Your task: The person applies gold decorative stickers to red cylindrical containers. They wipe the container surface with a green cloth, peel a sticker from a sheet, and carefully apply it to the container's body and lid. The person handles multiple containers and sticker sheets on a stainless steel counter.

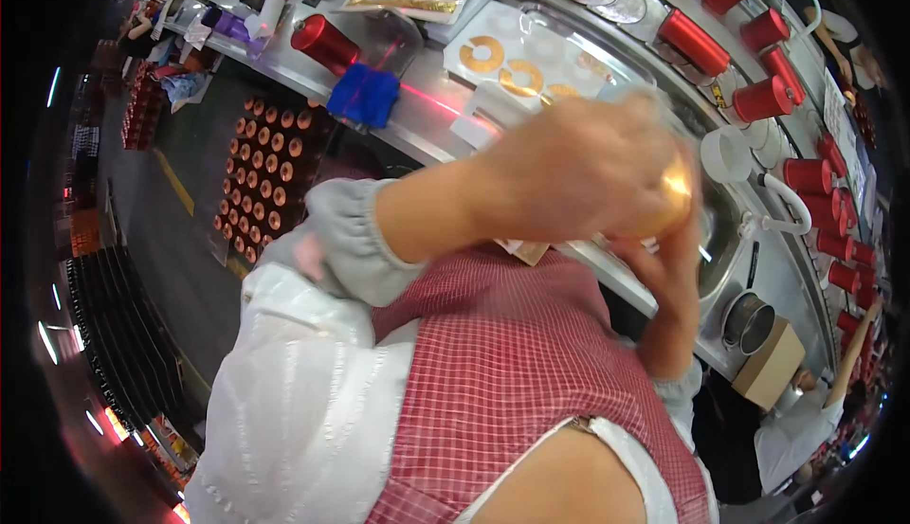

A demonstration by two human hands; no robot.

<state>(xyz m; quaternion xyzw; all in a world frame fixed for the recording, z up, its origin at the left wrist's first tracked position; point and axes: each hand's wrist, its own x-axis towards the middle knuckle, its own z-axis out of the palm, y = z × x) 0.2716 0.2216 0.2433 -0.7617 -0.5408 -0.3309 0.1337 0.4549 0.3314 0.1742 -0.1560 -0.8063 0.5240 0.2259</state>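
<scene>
A gold piece (676, 186) is held up over the metal bench (427, 135), between both hands; it is cupped by the bent fingers of the right hand (665, 257), while the left hand (592, 169) is curled against it, and whether it is pinched there cannot be told for blur; the bench is crossed by a red light line and strewn with a blue cloth (364, 95), a red cylinder (324, 41) and gold rings (482, 54) on a white sheet; the far side is lined with red cylinders; at left, copper-coloured discs (261, 178) are set in rows above a grey floor (171, 225) marked with a yellow line; at lower right, a box (770, 363) is placed beside a round pot (748, 323), and a person in white (796, 439) is seen beyond.
</scene>
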